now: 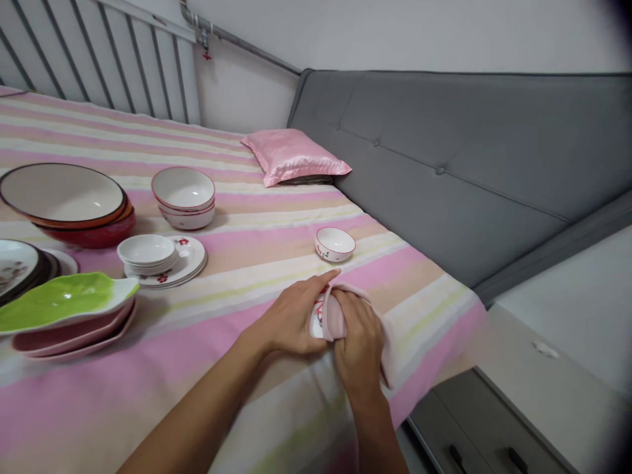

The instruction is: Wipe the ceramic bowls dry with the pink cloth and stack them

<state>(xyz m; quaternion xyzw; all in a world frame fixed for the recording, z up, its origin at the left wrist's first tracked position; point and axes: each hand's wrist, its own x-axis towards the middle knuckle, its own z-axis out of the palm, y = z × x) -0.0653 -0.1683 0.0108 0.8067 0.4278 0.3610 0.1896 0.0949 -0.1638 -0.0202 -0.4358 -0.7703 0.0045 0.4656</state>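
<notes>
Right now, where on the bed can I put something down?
Bare striped bedspread lies between the stacked red-rimmed white bowls and the lone small white bowl, also between that and the shiny pink pillow. Crowded: far left, around the green leaf-shaped dish.

Nothing legible out there!

And we look to the small bowl (336, 245), with dark and reddish marks (322, 252) running along its side, and they're too small to tell as letters or drawing! Down to the held bowl (316, 324), red and black print (319, 309) on its wall, partly hidden, no word to be made out! Across to the stacked bowls (185, 220), faint specks low down, too tiny! Not one letter, number or brand reads!
</notes>
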